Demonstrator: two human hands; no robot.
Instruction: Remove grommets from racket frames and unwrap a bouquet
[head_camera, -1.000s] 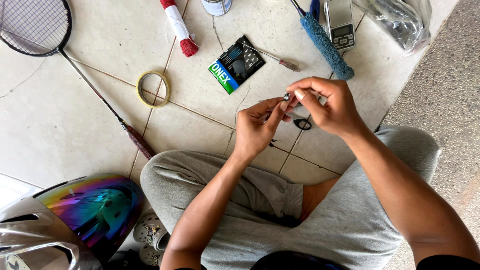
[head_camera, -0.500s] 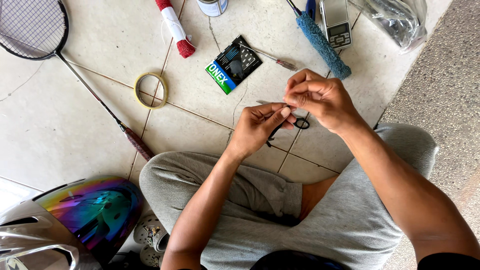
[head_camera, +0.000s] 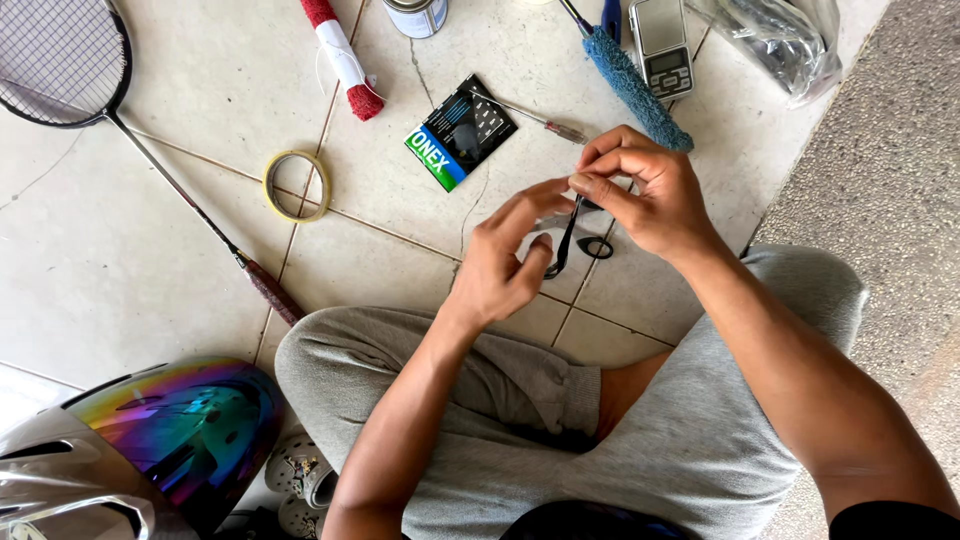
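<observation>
Fingers (head_camera: 590, 185) of both hands pinch seemingly small black scissors (head_camera: 568, 240), hanging near-vertical.

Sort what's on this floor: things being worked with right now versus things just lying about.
In hand:
left hand
right hand
black scissors, held between both hands

Lying about:
racket
tape ring
packet
red grip roll
blue grip
scale
helmet
</observation>
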